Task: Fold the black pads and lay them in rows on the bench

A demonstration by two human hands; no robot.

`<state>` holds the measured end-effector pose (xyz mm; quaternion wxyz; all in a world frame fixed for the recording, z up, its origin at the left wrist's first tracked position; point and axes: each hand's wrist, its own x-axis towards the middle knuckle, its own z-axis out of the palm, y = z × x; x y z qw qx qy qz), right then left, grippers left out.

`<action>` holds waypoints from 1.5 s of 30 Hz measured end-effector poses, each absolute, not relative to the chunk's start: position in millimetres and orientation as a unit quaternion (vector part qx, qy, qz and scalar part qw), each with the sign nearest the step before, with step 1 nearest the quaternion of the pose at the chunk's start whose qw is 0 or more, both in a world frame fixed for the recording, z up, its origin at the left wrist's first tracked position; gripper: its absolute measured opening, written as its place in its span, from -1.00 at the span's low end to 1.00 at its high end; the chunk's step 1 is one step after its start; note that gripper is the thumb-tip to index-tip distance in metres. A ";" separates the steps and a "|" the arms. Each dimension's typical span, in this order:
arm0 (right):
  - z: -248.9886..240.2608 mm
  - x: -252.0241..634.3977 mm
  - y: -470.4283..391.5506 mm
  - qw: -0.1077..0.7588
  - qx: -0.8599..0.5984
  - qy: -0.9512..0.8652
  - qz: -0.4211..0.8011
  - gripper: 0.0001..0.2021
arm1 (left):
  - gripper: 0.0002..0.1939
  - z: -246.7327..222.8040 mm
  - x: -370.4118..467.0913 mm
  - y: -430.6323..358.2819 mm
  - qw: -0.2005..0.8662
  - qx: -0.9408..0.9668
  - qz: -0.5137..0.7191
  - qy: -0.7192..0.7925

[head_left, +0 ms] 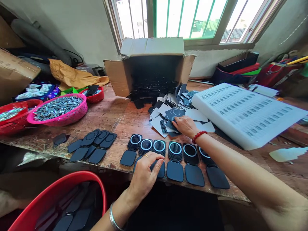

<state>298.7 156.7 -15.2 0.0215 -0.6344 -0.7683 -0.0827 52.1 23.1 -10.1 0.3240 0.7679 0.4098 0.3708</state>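
My right hand [185,126] reaches into a loose pile of white and dark cards [163,109]. Its fingers pinch the edge of a dark card with a pale ring outline [176,113]. Along the front of the table lies a row of opened black folding pads, each a ringed, mesh-patterned square hinged to a plain flap [175,171]. Over the left part of this row is my left hand [147,170], its fingers curled together and hiding parts of two pads; whatever they may hold is hidden.
More black folding pads [90,146] lie stacked at left, above a red tub [102,189] of similar pieces. Behind are a pink basket [84,107] of small metal parts and a cardboard box [116,77] with black sheets. A white foam tray [216,123] and plastic bottle [284,155] are at right.
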 end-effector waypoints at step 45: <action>20.2 202.7 -3.3 0.481 -0.531 -0.658 0.232 -0.86 | -0.83 17.6 50.7 15.1 0.545 0.632 0.361 0.417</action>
